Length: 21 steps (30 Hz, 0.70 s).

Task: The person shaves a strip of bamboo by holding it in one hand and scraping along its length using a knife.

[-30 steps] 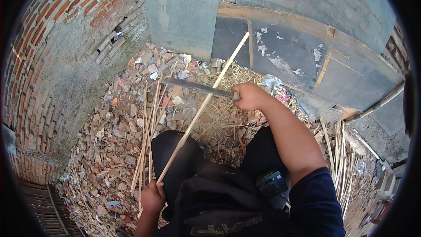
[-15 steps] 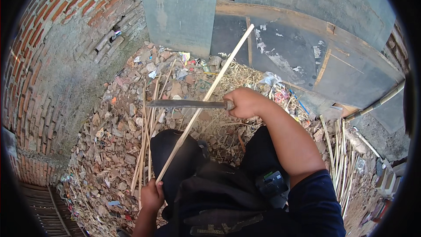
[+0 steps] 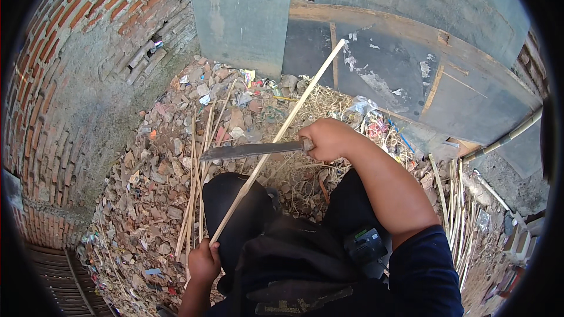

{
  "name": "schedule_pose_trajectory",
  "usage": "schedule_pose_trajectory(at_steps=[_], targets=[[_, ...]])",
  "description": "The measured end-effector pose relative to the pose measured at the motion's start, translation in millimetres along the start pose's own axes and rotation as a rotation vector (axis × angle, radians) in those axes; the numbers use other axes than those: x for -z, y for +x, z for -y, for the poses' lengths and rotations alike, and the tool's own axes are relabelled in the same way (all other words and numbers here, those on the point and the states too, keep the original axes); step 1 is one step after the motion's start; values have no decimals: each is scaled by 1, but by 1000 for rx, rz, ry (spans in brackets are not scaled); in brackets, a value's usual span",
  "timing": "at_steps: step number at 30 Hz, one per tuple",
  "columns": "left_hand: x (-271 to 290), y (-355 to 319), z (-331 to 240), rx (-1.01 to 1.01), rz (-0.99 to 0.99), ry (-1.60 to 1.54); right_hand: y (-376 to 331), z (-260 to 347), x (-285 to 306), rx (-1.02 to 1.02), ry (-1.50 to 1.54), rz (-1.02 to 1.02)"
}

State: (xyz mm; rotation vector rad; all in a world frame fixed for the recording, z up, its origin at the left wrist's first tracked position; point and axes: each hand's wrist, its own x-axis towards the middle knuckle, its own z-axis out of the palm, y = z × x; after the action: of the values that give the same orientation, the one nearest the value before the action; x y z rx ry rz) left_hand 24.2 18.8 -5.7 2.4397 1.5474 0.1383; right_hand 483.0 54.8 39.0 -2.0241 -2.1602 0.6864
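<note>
Closed round the lower end of a long pale bamboo strip (image 3: 291,114), my left hand (image 3: 204,262) is beside my left knee. The strip slants up and away to the right, its far end in front of the dark panel. My right hand (image 3: 326,140) grips the handle of a machete (image 3: 252,150) out in front of my knees. Its long dark blade points left and crosses the strip near the middle. Whether the blade touches the strip, I cannot tell.
Several bamboo strips (image 3: 192,199) lie on the rubble to the left, and another bundle (image 3: 458,217) is at the right. Shavings (image 3: 326,105) and litter cover the stony ground ahead. A brick wall (image 3: 64,100) stands left; grey panels (image 3: 241,17) close off the far side.
The machete blade has tilted, its tip a little lower and the blade face more visible. The bamboo strip's far end has dipped slightly and shifted right. Both hands keep their grip.
</note>
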Motion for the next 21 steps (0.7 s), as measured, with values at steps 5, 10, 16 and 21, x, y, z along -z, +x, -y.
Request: schedule_pose_trajectory(at_steps=[5,10,16,21], targets=[[3,3,-5,0,-32,6,9,-68,-2,-337,330,-352],[15,2,-8,15,64,-64,5,-37,-2,-254,279,-173],[5,1,-3,10,25,0,2,-2,-11,54,74,-15],[-1,1,-4,35,-9,-10,7,-43,3,-246,408,-58]])
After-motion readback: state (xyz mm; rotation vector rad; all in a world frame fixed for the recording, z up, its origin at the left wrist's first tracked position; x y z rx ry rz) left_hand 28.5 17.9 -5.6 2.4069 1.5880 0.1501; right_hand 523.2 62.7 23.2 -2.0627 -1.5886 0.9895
